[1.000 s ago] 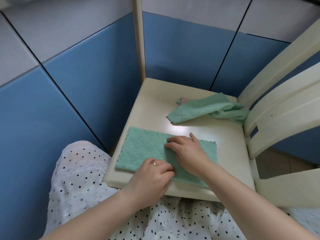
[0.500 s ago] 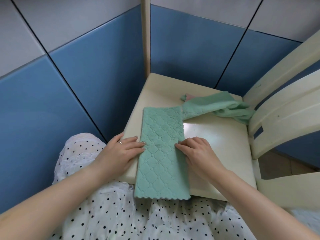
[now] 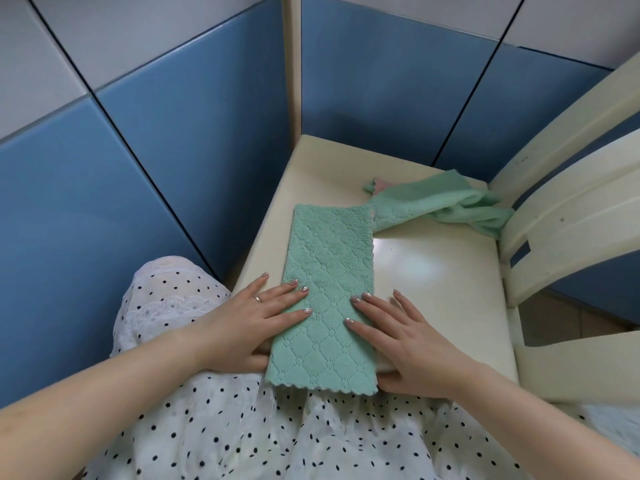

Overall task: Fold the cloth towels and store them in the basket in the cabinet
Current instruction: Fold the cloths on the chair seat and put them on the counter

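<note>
Blue wall panels (image 3: 194, 140) fill the view from nine to one o'clock. A cream chair (image 3: 433, 282) stands at centre, its seat serving as the surface. A folded green towel (image 3: 329, 292) lies lengthwise on the seat, its near end overhanging the polka-dot skirt (image 3: 214, 431) at six o'clock. A crumpled towel (image 3: 446, 206) sits at two o'clock. The left hand (image 3: 249, 327) and right hand (image 3: 405, 337) press flat, fingers straight, on the towel's long edges.

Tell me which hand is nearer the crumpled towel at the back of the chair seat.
Right. The right hand rests on the folded towel's near right edge, below the crumpled towel; the left hand lies across on its left edge, farther off.
</note>
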The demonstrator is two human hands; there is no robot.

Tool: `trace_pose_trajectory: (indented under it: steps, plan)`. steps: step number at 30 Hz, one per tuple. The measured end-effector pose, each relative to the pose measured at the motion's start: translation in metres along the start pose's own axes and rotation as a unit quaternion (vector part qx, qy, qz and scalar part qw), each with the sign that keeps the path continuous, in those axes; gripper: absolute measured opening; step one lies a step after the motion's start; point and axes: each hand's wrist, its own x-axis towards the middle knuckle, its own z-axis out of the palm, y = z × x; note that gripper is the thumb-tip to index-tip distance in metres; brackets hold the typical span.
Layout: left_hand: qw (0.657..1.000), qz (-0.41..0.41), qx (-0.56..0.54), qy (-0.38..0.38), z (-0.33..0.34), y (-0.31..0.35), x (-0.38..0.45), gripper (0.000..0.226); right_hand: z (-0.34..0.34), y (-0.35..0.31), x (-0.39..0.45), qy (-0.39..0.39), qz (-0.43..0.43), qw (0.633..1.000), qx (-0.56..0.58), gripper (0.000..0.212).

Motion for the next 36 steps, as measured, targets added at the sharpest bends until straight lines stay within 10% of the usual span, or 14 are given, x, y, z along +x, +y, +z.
trace_pose_trajectory:
  steps: [11,20,36]
  plan:
    - [0.950,-0.116,-0.226,0.182,-0.006,0.007,0.007,0.046,-0.009,-0.022,0.011,0.237,0.180,0.918,0.261,0.022]
    - [0.856,-0.335,-0.346,0.187,-0.021,0.008,0.037,0.046,-0.035,-0.002,0.050,0.134,0.320,0.889,0.297,0.028]
    - [0.866,-0.400,-0.270,0.132,-0.027,-0.007,0.076,0.041,-0.042,0.029,0.085,0.082,0.429,0.846,0.306,0.037]
